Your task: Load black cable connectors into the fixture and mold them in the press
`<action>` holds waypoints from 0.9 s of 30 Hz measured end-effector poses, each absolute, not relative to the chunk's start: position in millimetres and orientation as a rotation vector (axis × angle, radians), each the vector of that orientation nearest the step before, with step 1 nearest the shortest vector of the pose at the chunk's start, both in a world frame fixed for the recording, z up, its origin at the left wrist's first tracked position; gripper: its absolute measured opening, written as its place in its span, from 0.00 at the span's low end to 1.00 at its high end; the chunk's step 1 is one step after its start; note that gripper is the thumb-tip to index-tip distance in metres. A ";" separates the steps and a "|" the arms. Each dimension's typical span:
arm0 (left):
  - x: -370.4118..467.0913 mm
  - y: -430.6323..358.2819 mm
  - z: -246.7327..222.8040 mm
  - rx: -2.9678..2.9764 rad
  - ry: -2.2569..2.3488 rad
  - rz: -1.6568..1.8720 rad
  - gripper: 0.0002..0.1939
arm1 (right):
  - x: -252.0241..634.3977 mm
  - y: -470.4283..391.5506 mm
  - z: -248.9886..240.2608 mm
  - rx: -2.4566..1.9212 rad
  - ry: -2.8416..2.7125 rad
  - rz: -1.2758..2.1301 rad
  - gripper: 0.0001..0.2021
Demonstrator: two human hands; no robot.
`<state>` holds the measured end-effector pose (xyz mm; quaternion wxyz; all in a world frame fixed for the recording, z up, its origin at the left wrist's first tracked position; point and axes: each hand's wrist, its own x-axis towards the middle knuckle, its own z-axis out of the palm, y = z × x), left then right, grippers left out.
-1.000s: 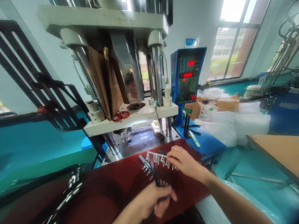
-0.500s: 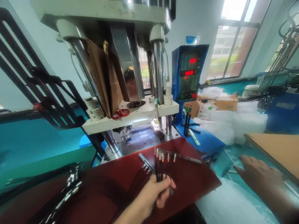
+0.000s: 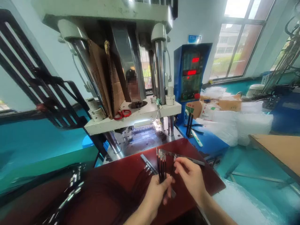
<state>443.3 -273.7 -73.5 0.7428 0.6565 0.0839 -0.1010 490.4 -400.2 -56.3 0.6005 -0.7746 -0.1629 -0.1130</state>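
Observation:
My left hand (image 3: 157, 192) is closed around a bundle of thin black cables (image 3: 161, 167), whose metal connector tips point upward. To its right, my right hand (image 3: 192, 176) has thumb and forefinger pinched at a small metal connector (image 3: 175, 157) by a slim metal bar (image 3: 198, 162); the fingers partly hide it. Another metal bar (image 3: 146, 161) lies left of the bundle, with several connectors along its side. All of this is over the dark red tabletop (image 3: 187, 197).
A press with a white plate (image 3: 150, 111) stands behind the table, red-handled scissors (image 3: 122, 114) on it. At right are a blue control box (image 3: 181, 72) and blue stand with tools. More cables with metal ends (image 3: 67, 197) lie at left. White bags (image 3: 225, 125) are farther right.
My right hand has come in from the far right, where its fingers were spread, to the connector beside the bar. My left hand still holds the cable bundle in about the same place.

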 end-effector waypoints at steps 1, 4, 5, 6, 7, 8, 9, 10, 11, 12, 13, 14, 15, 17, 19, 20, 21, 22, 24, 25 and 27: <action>444.8 -274.6 -75.2 1.450 0.192 -0.207 0.19 | 491.5 -400.3 -55.1 -1.807 -0.381 -0.263 0.07; 448.4 -276.9 -81.6 1.467 0.202 -0.201 0.19 | 493.0 -399.0 -52.2 -1.860 -0.403 -0.289 0.06; 449.0 -277.6 -83.6 1.473 0.202 -0.204 0.18 | 493.4 -397.9 -52.0 -1.879 -0.414 -0.308 0.06; 449.1 -278.2 -85.3 1.477 0.201 -0.206 0.18 | 494.4 -396.7 -52.2 -1.899 -0.429 -0.330 0.06; 448.8 -278.6 -86.3 1.480 0.198 -0.208 0.18 | 496.1 -395.8 -52.9 -1.919 -0.444 -0.355 0.06; 448.0 -278.8 -86.5 1.482 0.193 -0.213 0.18 | 498.9 -395.8 -53.7 -1.938 -0.458 -0.384 0.06; 446.8 -278.5 -85.6 1.480 0.186 -0.219 0.18 | 502.9 -396.9 -54.6 -1.954 -0.466 -0.421 0.06; 445.5 -277.5 -83.4 1.470 0.174 -0.227 0.17 | 508.0 -399.4 -55.2 -1.966 -0.454 -0.468 0.06; 444.1 -275.6 -79.7 1.450 0.159 -0.233 0.17 | 513.7 -403.0 -55.5 -1.977 -0.420 -0.517 0.06; 442.7 -272.7 -74.4 1.419 0.143 -0.232 0.17 | 519.3 -407.3 -55.4 -1.997 -0.369 -0.562 0.06; 441.4 -268.7 -67.3 1.377 0.129 -0.220 0.17 | 524.0 -411.6 -54.9 -2.035 -0.320 -0.579 0.08; 440.2 -263.6 -58.2 1.329 0.116 -0.197 0.16 | 526.9 -415.3 -54.4 -2.098 -0.293 -0.557 0.12; 439.0 -257.5 -47.2 1.279 0.106 -0.162 0.16 | 527.5 -417.5 -54.4 -2.175 -0.312 -0.492 0.15; 436.4 -242.5 -18.7 1.199 0.086 -0.054 0.14 | 521.2 -416.8 -58.0 -2.324 -0.506 -0.257 0.16; 432.9 -224.0 17.9 1.153 0.053 0.125 0.13 | 507.9 -411.7 -69.7 -2.385 -0.823 0.005 0.14; 430.7 -213.5 38.8 1.145 0.032 0.236 0.12 | 501.1 -409.4 -78.8 -2.395 -0.961 0.103 0.23; 428.1 -201.9 61.1 1.139 0.007 0.362 0.12 | 495.8 -408.1 -89.5 -2.410 -1.067 0.161 0.29; 425.1 -189.4 84.2 1.147 -0.021 0.494 0.11 | 493.0 -408.2 -100.9 -2.441 -1.096 0.159 0.30; 417.3 -161.3 131.4 1.153 -0.059 0.768 0.12 | 496.9 -412.0 -122.5 -2.468 -1.116 0.131 0.28; 412.1 -145.7 154.4 1.157 -0.071 0.884 0.14 | 503.3 -415.0 -130.9 -2.460 -1.136 0.118 0.28; 398.5 -110.6 196.2 1.159 -0.080 1.074 0.17 | 521.0 -420.0 -140.4 -2.429 -1.147 0.003 0.26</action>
